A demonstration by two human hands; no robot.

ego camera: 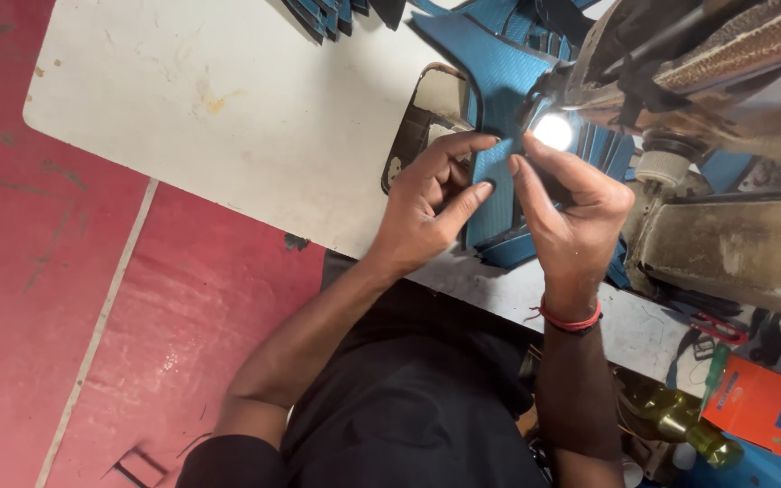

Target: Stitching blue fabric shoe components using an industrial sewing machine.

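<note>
Blue mesh piece (497, 172) lies on the white surface (228, 117) under the sewing machine (725, 136), long axis running away from the body; left hand (422, 203) and right hand (576, 212) fingers both pinch it, left nearer.

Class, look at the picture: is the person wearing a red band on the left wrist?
No. The red band sits on the right wrist, below the right hand; the left hand has a bare wrist.

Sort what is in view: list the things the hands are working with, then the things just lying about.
In use:
left hand
right hand
blue cut piece pinched between both hands
sewing machine with its lamp lit
white table

Lying about:
stack of blue pieces
orange box
green bottle
red scissors
</note>
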